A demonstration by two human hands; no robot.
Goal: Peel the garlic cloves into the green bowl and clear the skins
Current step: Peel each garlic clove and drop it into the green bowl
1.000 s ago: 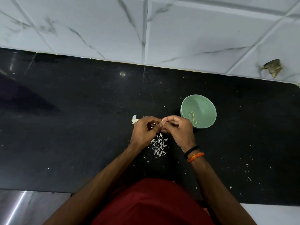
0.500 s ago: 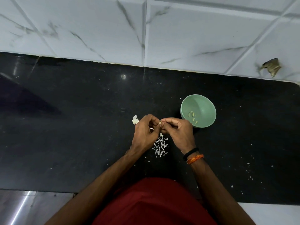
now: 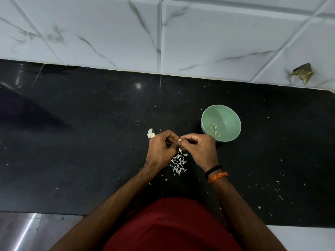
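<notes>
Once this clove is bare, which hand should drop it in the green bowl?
Right, probably. The right hand sits just beside the green bowl, which lies to its right, and already pinches the garlic clove with the left hand. The left would have to cross over the right.

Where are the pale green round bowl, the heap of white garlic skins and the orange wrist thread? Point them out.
pale green round bowl (image 3: 227,115): head view, bare inner wall.
heap of white garlic skins (image 3: 178,163): head view, heap's middle.
orange wrist thread (image 3: 217,177): head view, band's middle.
</notes>
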